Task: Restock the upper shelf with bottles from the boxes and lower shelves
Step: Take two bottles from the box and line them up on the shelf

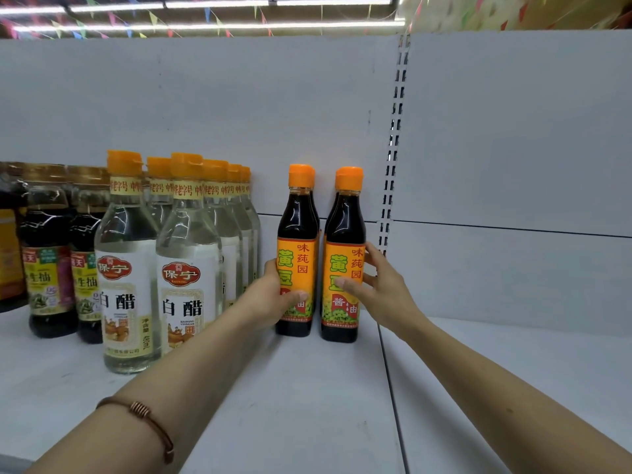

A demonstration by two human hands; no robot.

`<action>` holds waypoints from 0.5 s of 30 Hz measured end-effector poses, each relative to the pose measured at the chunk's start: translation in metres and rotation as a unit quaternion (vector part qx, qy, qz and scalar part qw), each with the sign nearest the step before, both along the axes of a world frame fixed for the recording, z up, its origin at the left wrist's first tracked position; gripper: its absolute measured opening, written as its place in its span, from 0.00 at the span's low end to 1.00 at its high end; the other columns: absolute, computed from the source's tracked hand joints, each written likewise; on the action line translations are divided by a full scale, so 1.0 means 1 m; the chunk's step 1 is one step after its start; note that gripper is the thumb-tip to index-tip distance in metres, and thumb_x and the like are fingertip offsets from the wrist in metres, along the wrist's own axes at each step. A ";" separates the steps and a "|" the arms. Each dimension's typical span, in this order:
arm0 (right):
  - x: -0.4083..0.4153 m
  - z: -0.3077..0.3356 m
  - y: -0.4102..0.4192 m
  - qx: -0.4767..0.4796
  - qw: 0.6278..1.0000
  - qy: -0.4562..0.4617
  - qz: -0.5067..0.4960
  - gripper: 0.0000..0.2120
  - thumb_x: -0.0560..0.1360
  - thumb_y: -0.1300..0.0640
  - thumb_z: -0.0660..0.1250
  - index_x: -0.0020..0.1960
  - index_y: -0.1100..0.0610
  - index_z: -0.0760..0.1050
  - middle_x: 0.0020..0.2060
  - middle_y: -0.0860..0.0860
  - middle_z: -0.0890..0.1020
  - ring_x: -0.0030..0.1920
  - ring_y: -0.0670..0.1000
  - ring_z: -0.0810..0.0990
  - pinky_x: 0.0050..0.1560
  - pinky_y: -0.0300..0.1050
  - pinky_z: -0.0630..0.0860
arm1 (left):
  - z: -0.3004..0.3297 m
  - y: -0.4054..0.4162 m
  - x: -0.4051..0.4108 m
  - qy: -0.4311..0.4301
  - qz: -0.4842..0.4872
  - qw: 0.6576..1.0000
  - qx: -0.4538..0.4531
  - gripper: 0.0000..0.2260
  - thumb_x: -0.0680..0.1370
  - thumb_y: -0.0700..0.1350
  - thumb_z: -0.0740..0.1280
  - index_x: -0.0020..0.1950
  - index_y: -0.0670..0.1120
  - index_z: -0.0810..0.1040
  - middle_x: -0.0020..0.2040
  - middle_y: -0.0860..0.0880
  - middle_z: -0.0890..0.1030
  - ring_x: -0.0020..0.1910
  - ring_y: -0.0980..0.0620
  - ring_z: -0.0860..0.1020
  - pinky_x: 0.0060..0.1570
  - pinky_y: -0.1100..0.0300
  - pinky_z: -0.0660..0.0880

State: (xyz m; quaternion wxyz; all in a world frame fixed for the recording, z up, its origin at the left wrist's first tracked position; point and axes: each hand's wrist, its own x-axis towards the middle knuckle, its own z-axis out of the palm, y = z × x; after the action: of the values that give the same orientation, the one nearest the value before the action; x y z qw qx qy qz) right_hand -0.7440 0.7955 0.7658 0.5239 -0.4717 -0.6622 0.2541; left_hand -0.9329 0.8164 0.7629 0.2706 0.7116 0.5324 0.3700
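Two dark soy sauce bottles with orange caps stand upright on the upper shelf (307, 388), just to the right of the row of white vinegar bottles (186, 268), which serves as landmark here. The left soy bottle (297, 234) is nearest the vinegar row and is grasped by the left hand (273, 299), whose thumb is curled across the lower label. The right soy bottle (343, 241) stands just beside it, further from the vinegar, and is held at its label by the right hand (379, 285), thumb in front and fingers round the far side. Both grips are thus closed on bottles, and both bottle bases appear to rest on the shelf.

The step in hand is judged to be the setting and squaring of this pair. It would be done well if the bottles were pushed back toward the rear panel (239, 114), kept upright, with labels turned forward and aligned with the vinegar fronts. The grips should be released only once each base sits flat, and the left hand should be drawn out without the nearest vinegar bottle being knocked.

Whether further soy bottles stand behind the pair cannot be settled; a second cap edge seems to show behind the left one. The fingers behind both bottles are hidden. The boxes and lower shelves are out of view. To the left of the vinegar row, dark bottles (48, 261) are cut off by the frame edge.
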 end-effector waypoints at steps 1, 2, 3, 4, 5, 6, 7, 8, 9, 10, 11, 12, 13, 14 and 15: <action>0.000 -0.001 0.000 0.001 1.000 -0.003 -0.001 0.28 0.76 0.59 0.70 0.71 0.47 0.63 0.55 0.40 0.75 0.61 0.48 0.76 0.60 0.49 0.76 | 0.000 0.001 0.000 -0.001 -0.003 1.000 -0.002 0.29 0.77 0.45 0.68 0.73 0.46 0.56 0.65 0.47 0.75 0.63 0.47 0.75 0.62 0.49 0.72; 0.000 -0.002 0.000 0.003 1.000 -0.006 -0.003 0.27 0.76 0.59 0.69 0.70 0.47 0.62 0.54 0.38 0.74 0.58 0.45 0.75 0.57 0.45 0.75 | 0.000 0.001 0.000 -0.003 -0.007 1.000 -0.005 0.30 0.77 0.45 0.68 0.74 0.46 0.56 0.65 0.47 0.75 0.63 0.47 0.75 0.63 0.48 0.71; -0.001 -0.003 0.000 0.005 1.000 -0.009 -0.006 0.27 0.77 0.59 0.69 0.71 0.47 0.62 0.53 0.38 0.74 0.56 0.43 0.74 0.54 0.41 0.75 | -0.001 0.001 0.000 -0.003 -0.010 1.000 -0.006 0.30 0.78 0.45 0.67 0.74 0.47 0.55 0.65 0.47 0.75 0.63 0.47 0.75 0.64 0.47 0.71; -0.002 -0.003 -0.001 0.008 1.000 -0.013 -0.008 0.27 0.77 0.58 0.68 0.71 0.46 0.62 0.53 0.37 0.73 0.54 0.41 0.74 0.51 0.36 0.74 | -0.001 0.001 0.000 -0.003 -0.012 1.000 -0.008 0.30 0.78 0.45 0.67 0.75 0.47 0.54 0.66 0.47 0.75 0.64 0.47 0.74 0.64 0.47 0.71; -0.001 -0.005 0.000 0.007 1.000 -0.016 -0.011 0.26 0.77 0.58 0.68 0.70 0.45 0.62 0.52 0.36 0.73 0.51 0.39 0.74 0.47 0.31 0.73 | -0.002 0.002 0.000 -0.006 -0.012 1.000 -0.008 0.31 0.78 0.45 0.67 0.75 0.47 0.54 0.66 0.47 0.74 0.64 0.46 0.74 0.65 0.47 0.71; -0.002 -0.005 0.000 0.006 1.000 -0.019 -0.015 0.25 0.77 0.58 0.68 0.68 0.44 0.61 0.51 0.35 0.73 0.49 0.37 0.74 0.42 0.28 0.73 | -0.003 0.002 0.000 -0.009 -0.012 1.000 -0.007 0.30 0.78 0.45 0.67 0.75 0.47 0.53 0.66 0.47 0.74 0.64 0.46 0.74 0.64 0.47 0.71; -0.002 -0.006 0.000 0.003 1.000 -0.022 -0.020 0.25 0.77 0.58 0.68 0.67 0.44 0.61 0.50 0.34 0.73 0.47 0.35 0.74 0.39 0.27 0.73 | -0.004 0.002 0.000 -0.011 -0.011 1.000 -0.005 0.30 0.78 0.45 0.66 0.75 0.47 0.53 0.66 0.47 0.74 0.64 0.46 0.74 0.64 0.47 0.71; -0.003 -0.005 -0.001 0.004 0.999 -0.024 -0.023 0.25 0.77 0.58 0.68 0.68 0.44 0.62 0.51 0.34 0.73 0.47 0.35 0.74 0.38 0.27 0.73 | -0.006 0.002 0.001 -0.012 -0.011 1.000 -0.002 0.30 0.79 0.45 0.66 0.75 0.48 0.53 0.66 0.47 0.74 0.64 0.47 0.74 0.64 0.48 0.71; -0.003 -0.005 -0.002 0.003 0.999 -0.025 -0.025 0.26 0.77 0.57 0.68 0.70 0.46 0.62 0.52 0.35 0.74 0.49 0.36 0.75 0.40 0.27 0.73 | -0.006 0.002 0.001 -0.012 -0.011 1.000 -0.002 0.30 0.79 0.45 0.66 0.75 0.48 0.53 0.67 0.47 0.74 0.64 0.47 0.74 0.64 0.48 0.71; -0.004 -0.004 -0.003 0.004 0.999 -0.022 -0.025 0.28 0.77 0.57 0.68 0.72 0.48 0.62 0.53 0.37 0.74 0.51 0.39 0.75 0.44 0.29 0.74 | -0.006 0.001 0.001 -0.013 -0.011 1.000 -0.002 0.30 0.79 0.45 0.66 0.75 0.48 0.54 0.67 0.47 0.74 0.64 0.47 0.74 0.64 0.48 0.71; -0.003 -0.004 -0.003 0.001 0.999 -0.023 -0.028 0.29 0.77 0.58 0.68 0.74 0.49 0.61 0.55 0.39 0.74 0.55 0.40 0.74 0.49 0.32 0.73 | -0.006 0.000 0.001 -0.015 -0.010 1.000 -0.003 0.30 0.79 0.45 0.66 0.75 0.48 0.54 0.67 0.47 0.74 0.64 0.47 0.74 0.64 0.48 0.71; -0.005 -0.002 -0.005 -0.001 0.999 -0.025 -0.031 0.30 0.77 0.58 0.68 0.75 0.50 0.60 0.57 0.40 0.74 0.57 0.42 0.72 0.54 0.36 0.72 | -0.005 -0.001 0.001 -0.017 -0.007 1.000 -0.005 0.30 0.79 0.45 0.66 0.76 0.48 0.54 0.67 0.47 0.74 0.64 0.47 0.74 0.63 0.48 0.71; -0.006 0.000 -0.007 -0.007 0.999 -0.038 -0.038 0.30 0.77 0.57 0.69 0.75 0.50 0.60 0.59 0.41 0.74 0.59 0.42 0.71 0.57 0.40 0.71 | -0.003 -0.002 0.001 -0.016 -0.003 1.000 -0.007 0.31 0.79 0.45 0.66 0.76 0.47 0.52 0.67 0.47 0.74 0.64 0.47 0.74 0.63 0.49 0.70; -0.007 0.003 -0.011 -0.013 0.997 -0.054 -0.044 0.31 0.77 0.56 0.69 0.75 0.51 0.60 0.61 0.43 0.74 0.61 0.43 0.71 0.60 0.43 0.71 | -0.003 -0.004 0.001 -0.010 0.002 1.000 -0.012 0.33 0.79 0.46 0.66 0.77 0.47 0.50 0.68 0.46 0.74 0.64 0.47 0.74 0.64 0.49 0.70; -0.007 0.004 -0.014 -0.024 0.995 -0.074 -0.056 0.31 0.77 0.53 0.69 0.75 0.52 0.60 0.63 0.45 0.75 0.64 0.44 0.72 0.62 0.46 0.71 | -0.002 -0.008 0.001 0.006 0.008 1.000 -0.019 0.36 0.79 0.47 0.66 0.78 0.46 0.46 0.69 0.46 0.73 0.65 0.46 0.74 0.64 0.48 0.70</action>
State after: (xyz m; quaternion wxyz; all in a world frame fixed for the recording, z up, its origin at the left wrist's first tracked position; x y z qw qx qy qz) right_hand -0.7507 0.7820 0.7702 0.4749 -0.5380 -0.6656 0.2050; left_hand -0.9323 0.8088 0.7608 0.2778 0.7044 0.5462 0.3582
